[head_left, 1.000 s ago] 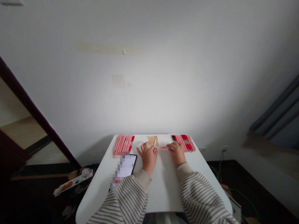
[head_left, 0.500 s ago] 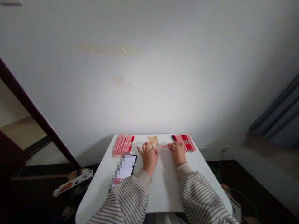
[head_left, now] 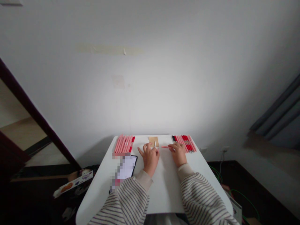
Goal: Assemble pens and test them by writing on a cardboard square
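Note:
My left hand (head_left: 150,157) is closed in a pinch around a slim white stick-like piece (head_left: 155,144), its other fingers spread. Too little of that piece shows to tell its kind. My right hand (head_left: 178,153) grips a thin pink pen (head_left: 165,147) whose end points left toward my left hand. A small gap separates the two pieces. Just beyond my left fingers lies a tan square of paper (head_left: 153,139). Beside my right hand a row of pink and red pens (head_left: 190,143) lies on the table.
The white table (head_left: 164,190) stands against a wall. At its back left lies a row of pink pens (head_left: 122,143) with red parts. A phone (head_left: 128,165), partly blurred out, lies by my left forearm. Boxes (head_left: 74,183) and green cables (head_left: 246,197) are on the floor.

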{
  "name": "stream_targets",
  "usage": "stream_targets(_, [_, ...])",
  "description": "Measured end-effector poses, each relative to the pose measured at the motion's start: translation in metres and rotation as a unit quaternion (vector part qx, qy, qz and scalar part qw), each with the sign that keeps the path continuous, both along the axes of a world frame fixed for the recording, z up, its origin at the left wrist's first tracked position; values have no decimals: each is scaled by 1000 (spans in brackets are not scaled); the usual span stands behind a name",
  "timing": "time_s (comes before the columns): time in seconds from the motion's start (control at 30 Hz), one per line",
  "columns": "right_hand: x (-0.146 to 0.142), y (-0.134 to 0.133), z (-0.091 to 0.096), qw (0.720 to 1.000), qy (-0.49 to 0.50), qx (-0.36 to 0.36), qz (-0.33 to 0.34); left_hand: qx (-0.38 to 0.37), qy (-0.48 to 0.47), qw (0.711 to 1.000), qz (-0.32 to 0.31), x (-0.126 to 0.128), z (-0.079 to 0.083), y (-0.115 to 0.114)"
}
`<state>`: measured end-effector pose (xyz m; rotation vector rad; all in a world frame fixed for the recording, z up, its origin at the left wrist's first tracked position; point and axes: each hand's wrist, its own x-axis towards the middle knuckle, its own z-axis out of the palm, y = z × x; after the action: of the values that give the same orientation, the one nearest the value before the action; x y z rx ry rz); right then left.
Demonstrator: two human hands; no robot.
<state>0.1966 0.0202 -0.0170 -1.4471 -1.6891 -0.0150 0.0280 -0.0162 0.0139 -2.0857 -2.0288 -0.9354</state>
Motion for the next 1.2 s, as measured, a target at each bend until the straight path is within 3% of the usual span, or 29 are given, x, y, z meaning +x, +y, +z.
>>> stream_targets(0.9, [-1, -8, 7, 999, -46, -11, 5, -25, -5, 999, -39, 9, 5, 2])
stream_targets(1.2, [-3, -11, 9, 997, -71, -21, -7, 3, -7, 999, -44, 9, 1, 3])
